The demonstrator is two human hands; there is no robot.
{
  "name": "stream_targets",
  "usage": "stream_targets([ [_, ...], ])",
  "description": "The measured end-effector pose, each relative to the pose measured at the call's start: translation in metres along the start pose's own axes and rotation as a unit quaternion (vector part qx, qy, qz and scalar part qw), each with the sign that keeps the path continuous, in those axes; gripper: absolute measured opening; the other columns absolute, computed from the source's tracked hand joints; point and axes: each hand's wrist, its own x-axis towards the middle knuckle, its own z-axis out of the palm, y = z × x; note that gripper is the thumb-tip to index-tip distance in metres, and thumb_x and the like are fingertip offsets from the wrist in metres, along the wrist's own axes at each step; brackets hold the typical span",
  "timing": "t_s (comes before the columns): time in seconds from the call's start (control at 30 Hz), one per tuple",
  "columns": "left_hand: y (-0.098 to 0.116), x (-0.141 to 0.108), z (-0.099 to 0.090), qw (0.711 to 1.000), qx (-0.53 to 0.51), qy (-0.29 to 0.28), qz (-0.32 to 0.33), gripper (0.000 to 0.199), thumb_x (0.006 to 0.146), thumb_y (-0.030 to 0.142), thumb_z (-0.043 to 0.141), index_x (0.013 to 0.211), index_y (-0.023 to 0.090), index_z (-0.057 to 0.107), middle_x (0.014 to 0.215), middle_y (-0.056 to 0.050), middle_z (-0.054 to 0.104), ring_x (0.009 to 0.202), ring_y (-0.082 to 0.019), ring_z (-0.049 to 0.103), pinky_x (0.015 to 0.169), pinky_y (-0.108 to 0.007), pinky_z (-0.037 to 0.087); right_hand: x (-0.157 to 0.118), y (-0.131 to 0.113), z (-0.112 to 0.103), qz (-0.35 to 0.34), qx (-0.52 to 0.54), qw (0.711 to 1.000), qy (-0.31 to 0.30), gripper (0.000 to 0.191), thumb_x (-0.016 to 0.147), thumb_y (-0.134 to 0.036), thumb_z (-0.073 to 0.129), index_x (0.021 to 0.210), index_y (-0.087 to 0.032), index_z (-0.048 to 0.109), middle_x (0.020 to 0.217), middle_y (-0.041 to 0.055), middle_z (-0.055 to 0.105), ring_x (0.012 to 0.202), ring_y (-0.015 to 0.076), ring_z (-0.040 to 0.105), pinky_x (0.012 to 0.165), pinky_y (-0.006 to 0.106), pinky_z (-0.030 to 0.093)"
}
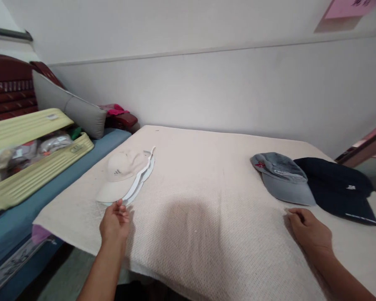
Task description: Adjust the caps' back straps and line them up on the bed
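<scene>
A cream cap lies at the left of the cloth-covered table, with white and pale blue layered edges showing along its right side. My left hand is at the front edge of its brim, fingers curled; whether they grip the brim cannot be made out. On the right, a grey-blue cap with a red mark rests beside a dark navy cap, their edges meeting. Just in front of the grey-blue cap, my right hand rests near the cloth with its fingers curled in; anything between thumb and finger is too small to tell.
The table has a pale textured cloth. To the left stand a blue bed, a grey pillow and an open yellow-green container with bagged items. A white wall closes off the back.
</scene>
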Motion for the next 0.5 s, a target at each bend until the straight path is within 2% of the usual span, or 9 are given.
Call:
stream_targets([
  [0.17,0.004,0.003,0.007,1.000,-0.026,-0.003,0.012,0.011,0.076,0.003,0.049,0.071,0.012,0.053,0.061,0.003,0.055,0.040,-0.003,0.045,0.032,-0.012,0.030,0.000,0.000,-0.001,-0.002,0.000,1.000,0.001,0.027,0.075,-0.041,0.041,0.090,-0.026,0.058,0.087,0.0071,0.068,0.083,0.0286,0.062,0.075,0.035,0.041],
  [0.37,0.004,0.010,0.020,0.999,-0.034,-0.014,0.030,0.012,0.082,0.008,0.048,0.073,0.013,0.055,0.066,0.000,0.060,0.055,-0.007,0.060,0.036,-0.010,0.034,0.000,-0.001,-0.001,-0.007,0.009,1.000,0.002,0.023,0.075,-0.038,0.044,0.089,-0.026,0.058,0.085,0.0088,0.068,0.081,0.0297,0.061,0.073,0.036,0.040],
  [0.5,0.004,0.016,0.027,0.999,-0.022,-0.025,0.036,0.019,0.087,0.020,0.049,0.068,0.015,0.051,0.058,0.003,0.056,0.048,-0.006,0.055,0.036,-0.011,0.034,-0.001,0.000,0.000,-0.012,0.014,1.000,0.008,0.020,0.075,-0.038,0.046,0.087,-0.027,0.057,0.081,0.0095,0.067,0.078,0.0297,0.061,0.071,0.037,0.039],
])
